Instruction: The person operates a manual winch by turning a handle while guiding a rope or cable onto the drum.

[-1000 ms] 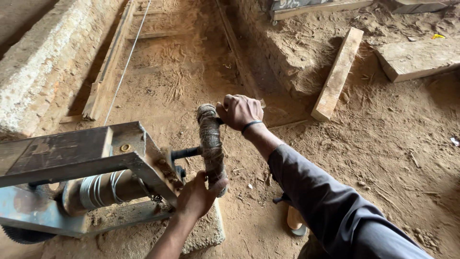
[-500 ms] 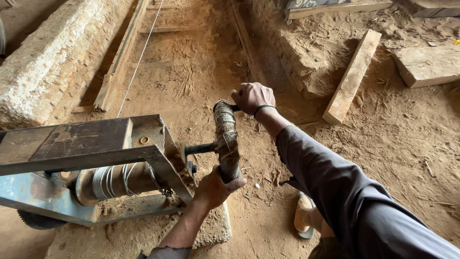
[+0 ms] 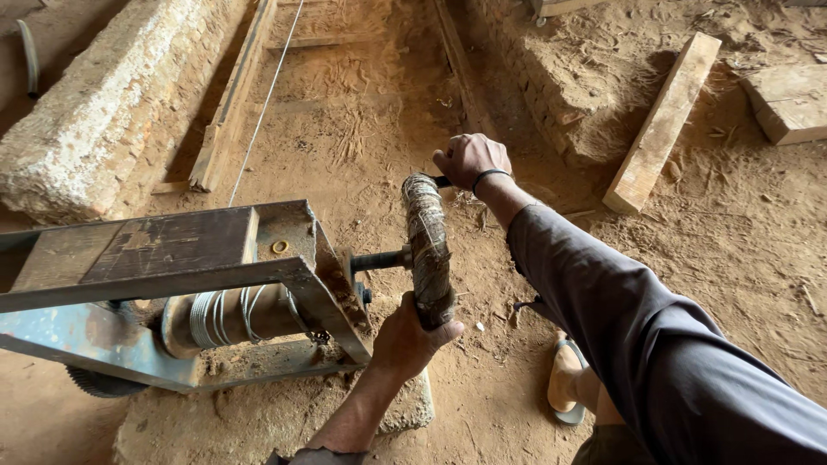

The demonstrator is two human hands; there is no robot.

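A metal winch frame sits on a stone block, with a drum of wound steel cable inside it. A short axle sticks out to a hand wheel wrapped in worn cloth. My left hand grips the wheel's lower rim. My right hand is closed around a dark handle at the wheel's top, with a black band on the wrist. A taut cable runs from the winch away up the trench.
Sandy ground all around. A long concrete slab lies at the left, a timber rail beside the trench, a wooden plank and a block at the right. My sandalled foot stands below the wheel.
The view has shifted slightly, and the wheel with both hands sits a little further right in the frame. Both hands keep their grip on it.
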